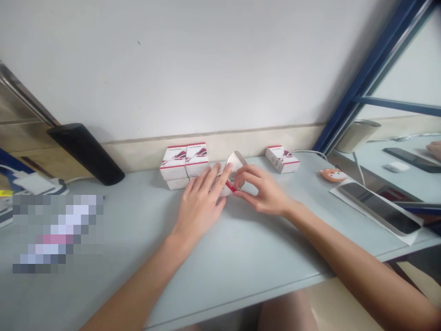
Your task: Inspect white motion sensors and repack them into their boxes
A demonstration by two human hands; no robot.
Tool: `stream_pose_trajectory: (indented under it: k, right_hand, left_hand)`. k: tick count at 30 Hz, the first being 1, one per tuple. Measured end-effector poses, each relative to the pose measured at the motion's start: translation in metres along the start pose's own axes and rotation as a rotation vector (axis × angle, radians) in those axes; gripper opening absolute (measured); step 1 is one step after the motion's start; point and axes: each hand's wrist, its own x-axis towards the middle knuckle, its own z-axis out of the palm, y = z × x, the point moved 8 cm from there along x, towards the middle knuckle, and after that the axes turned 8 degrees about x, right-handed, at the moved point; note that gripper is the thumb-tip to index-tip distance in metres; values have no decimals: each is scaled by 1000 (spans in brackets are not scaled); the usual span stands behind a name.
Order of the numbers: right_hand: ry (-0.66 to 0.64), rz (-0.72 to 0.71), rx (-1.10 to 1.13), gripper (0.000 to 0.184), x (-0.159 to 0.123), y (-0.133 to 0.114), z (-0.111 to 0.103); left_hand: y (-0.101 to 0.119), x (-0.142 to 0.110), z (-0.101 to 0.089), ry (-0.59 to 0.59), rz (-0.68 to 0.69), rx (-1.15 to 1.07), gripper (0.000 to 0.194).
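A small white-and-red cardboard box (230, 185) is between my hands above the desk, its pale end flap (235, 158) standing up open. My left hand (198, 197) lies over the box's left side, fingers stretched across it and thumb at its near side, holding it. My right hand (263, 191) has its thumb and fingers closed in a pinch at the right, open end of the box. Whatever is inside the box is hidden by my fingers. Just behind my left hand stand stacked white boxes (174, 172) with red and purple printing.
Another printed box (283, 159) stands by the wall to the right. Further right are an orange animal-shaped item (332, 175) and a dark phone-like slab (379, 207) on white paper. On the left are a black cylinder (87, 154), a white charger (36, 184) and a blurred-out patch.
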Motion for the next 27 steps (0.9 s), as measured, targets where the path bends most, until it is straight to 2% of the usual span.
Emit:
stream_pose_trajectory:
  k: [8, 10, 12, 14, 15, 17, 19, 22, 24, 27]
  right_hand:
    - [79, 19, -24, 8, 0, -4, -1]
    - [172, 33, 46, 5, 0, -5, -6]
    - [339, 64, 86, 3, -3, 2, -22]
    - [505, 126, 12, 4, -10, 21, -40]
    - [543, 168, -69, 5, -13, 33, -47]
    - [517, 335, -238, 7, -21, 70, -55]
    - [362, 474, -322, 7, -28, 106, -50]
    - [155, 525, -298, 12, -36, 135, -36]
    - [145, 467, -261, 17, -34, 129, -36]
    - [318, 291, -215, 18, -22, 91, -52]
  left_hand:
    - [-5, 0, 0, -4, -33, 11, 75]
    - [-7, 0, 1, -25, -41, 19, 75]
    - [-8, 0, 1, -41, -54, 22, 76]
    - [-9, 0, 0, -34, -66, 19, 76]
    - [-10, 0, 0, -26, -71, 14, 76]
    - [-10, 0, 0, -9, -76, -5, 77]
    - [-11, 0, 2, 4, -76, -35, 77]
    - [-14, 0, 4, 37, -70, -85, 78]
    - [-17, -1, 4, 73, -87, -121, 80]
    - [-19, -1, 4, 105, -108, -168, 85]
